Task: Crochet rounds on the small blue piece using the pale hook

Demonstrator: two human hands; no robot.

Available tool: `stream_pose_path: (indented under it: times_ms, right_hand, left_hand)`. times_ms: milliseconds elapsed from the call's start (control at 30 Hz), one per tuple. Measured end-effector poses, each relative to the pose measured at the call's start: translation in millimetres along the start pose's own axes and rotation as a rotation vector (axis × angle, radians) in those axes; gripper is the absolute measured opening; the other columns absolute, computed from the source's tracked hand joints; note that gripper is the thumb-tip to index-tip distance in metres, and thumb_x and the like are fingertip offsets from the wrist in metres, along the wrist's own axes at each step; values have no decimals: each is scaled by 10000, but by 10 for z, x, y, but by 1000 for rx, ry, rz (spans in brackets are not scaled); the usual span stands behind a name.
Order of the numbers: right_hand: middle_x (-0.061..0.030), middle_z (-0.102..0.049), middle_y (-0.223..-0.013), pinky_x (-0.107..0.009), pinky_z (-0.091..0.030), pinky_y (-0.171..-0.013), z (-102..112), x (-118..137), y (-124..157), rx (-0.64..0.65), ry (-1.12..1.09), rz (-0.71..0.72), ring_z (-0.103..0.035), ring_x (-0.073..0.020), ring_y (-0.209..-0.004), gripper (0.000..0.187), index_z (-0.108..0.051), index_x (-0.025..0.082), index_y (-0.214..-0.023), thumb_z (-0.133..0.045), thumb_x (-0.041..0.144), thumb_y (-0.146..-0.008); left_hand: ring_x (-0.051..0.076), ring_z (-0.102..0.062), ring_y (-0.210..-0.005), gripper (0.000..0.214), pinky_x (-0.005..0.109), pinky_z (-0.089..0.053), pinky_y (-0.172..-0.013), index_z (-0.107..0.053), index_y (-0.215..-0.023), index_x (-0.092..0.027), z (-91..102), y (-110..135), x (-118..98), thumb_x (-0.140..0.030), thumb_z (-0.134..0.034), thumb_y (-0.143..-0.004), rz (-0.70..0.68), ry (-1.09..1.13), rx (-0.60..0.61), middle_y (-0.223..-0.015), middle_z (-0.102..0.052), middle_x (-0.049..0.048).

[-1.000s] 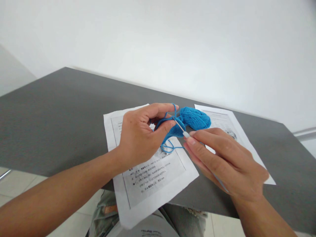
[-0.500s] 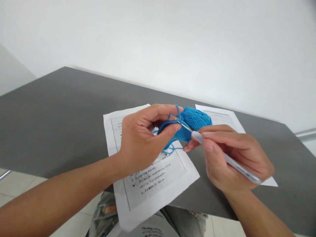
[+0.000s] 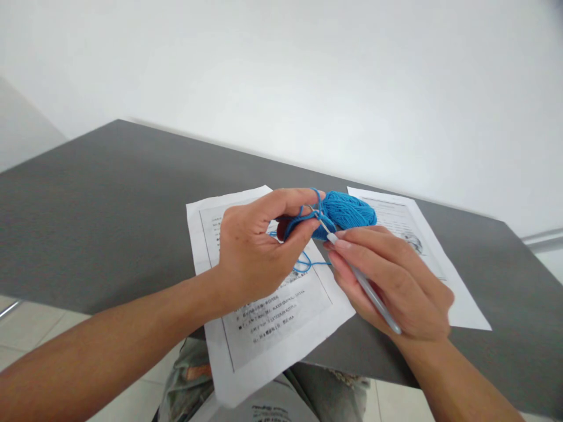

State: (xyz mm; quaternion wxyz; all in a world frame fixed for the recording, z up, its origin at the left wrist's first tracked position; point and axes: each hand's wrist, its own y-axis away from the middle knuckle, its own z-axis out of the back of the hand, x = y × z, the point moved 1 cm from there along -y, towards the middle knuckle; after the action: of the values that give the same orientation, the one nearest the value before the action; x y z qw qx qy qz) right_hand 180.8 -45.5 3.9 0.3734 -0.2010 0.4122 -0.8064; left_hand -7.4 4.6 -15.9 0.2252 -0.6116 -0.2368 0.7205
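Plain indoor workroom or office, bare white wall (image 3: 308, 76), dark grey tabletop (image 3: 109, 205), two printed instruction sheets (image 3: 264, 305) (image 3: 409, 234) laid flat, pale tiled floor (image 3: 26, 328) beneath.

two printed sheets (image 3: 264, 316) — one yarn ball (image 3: 349, 211), one crochet hook (image 3: 365, 287)

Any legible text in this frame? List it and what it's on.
Nothing can be quoted with confidence.
Near printed sheet: several lines of black print below a picture, too small and blurred to read.
Far printed sheet: print lines and a small picture, unreadable.
Grey garment at the bottom edge: a line of print, blurred.
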Motion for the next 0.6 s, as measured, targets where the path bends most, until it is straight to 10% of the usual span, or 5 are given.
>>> stream_pose_path:
  times_ms: [600]
  right_hand:
    - [-8,-812,-777,-260,-595,-386,-195,37,35,-467,-819,-706,-714,-149,-508,86,-816,220,-962,-760,238,-1025]
  left_hand:
    - [170,-778,-675,281,271,-639,-606,-872,-1025,-228,-29,-73,-5,-157,-953,-765,397,577,215,-841,-863,23]
